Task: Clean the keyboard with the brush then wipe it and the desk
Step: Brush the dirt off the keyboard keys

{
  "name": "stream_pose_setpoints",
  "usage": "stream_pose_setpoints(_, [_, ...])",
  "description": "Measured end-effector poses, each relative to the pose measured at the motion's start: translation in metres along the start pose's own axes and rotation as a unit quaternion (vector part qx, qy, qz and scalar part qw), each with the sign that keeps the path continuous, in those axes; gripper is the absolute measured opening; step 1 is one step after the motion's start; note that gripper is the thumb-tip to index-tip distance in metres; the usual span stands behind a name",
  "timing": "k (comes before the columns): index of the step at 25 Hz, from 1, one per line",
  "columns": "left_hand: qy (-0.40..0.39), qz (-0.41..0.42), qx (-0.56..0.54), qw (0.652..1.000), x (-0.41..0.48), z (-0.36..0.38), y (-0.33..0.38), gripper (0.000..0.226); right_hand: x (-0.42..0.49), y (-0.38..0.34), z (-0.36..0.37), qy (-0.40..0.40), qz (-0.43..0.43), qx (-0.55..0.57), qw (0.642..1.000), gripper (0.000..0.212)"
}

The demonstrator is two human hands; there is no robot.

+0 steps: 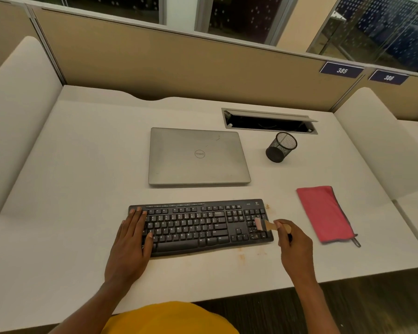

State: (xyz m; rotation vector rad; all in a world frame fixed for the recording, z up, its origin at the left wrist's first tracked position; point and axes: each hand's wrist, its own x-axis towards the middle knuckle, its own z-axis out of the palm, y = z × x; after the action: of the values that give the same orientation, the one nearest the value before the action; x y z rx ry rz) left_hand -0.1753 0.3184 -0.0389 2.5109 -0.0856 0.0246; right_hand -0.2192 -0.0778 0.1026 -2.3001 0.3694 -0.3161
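As wooden brush meets keyboard, red cloth

We are counting one desk. On it we are tallying one keyboard at the near side, one brush at its right end, one red cloth further right, one closed laptop beyond the keyboard, one mesh pen cup right of the laptop, and one cable hatch at the far side. We are logging two hands, the left hand and the right hand. On the far partition we are noting two number plates, plate 385 and plate 386.
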Motion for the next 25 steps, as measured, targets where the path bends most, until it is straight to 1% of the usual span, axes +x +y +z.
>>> stream_pose_setpoints(4, [0.000,0.002,0.002,1.000,0.000,0.000,0.001,0.068,-0.005,0.002,0.006,-0.018,0.008,0.002,1.000,0.017])
stream_pose_setpoints(8, [0.001,0.000,0.002,1.000,0.000,-0.001,0.002,0.068,-0.005,0.007,-0.006,-0.061,0.024,-0.050,0.997,0.019])
stream_pose_setpoints(10, [0.001,0.001,0.002,1.000,0.000,0.000,0.003,0.068,-0.004,0.005,-0.008,-0.044,0.021,-0.056,0.997,0.020])
stream_pose_setpoints(12, [0.001,0.002,0.002,1.000,-0.001,0.000,0.003,0.069,-0.003,-0.001,-0.005,-0.006,0.010,-0.032,0.999,0.017])
stream_pose_setpoints(14, [0.000,0.002,0.003,1.000,0.000,-0.001,0.002,0.069,-0.002,-0.008,0.003,0.004,0.013,-0.006,1.000,0.015])
stream_pose_setpoints(17, [-0.002,-0.001,0.004,1.000,0.000,0.000,0.002,0.069,-0.005,-0.008,0.009,-0.032,0.024,-0.006,0.999,0.016])
stream_pose_setpoints(20, [-0.002,-0.002,0.004,1.000,-0.001,-0.001,0.001,0.069,-0.008,-0.001,0.000,-0.072,0.040,-0.045,0.996,0.021])
stream_pose_setpoints(22, [-0.002,0.000,0.003,1.000,-0.001,-0.001,0.001,0.069,-0.006,0.001,-0.008,-0.059,0.039,-0.073,0.995,0.021])
stream_pose_setpoints(25, [-0.001,0.000,0.002,1.000,0.000,0.000,0.001,0.069,0.003,-0.011,-0.012,-0.017,0.019,-0.051,0.998,0.014])
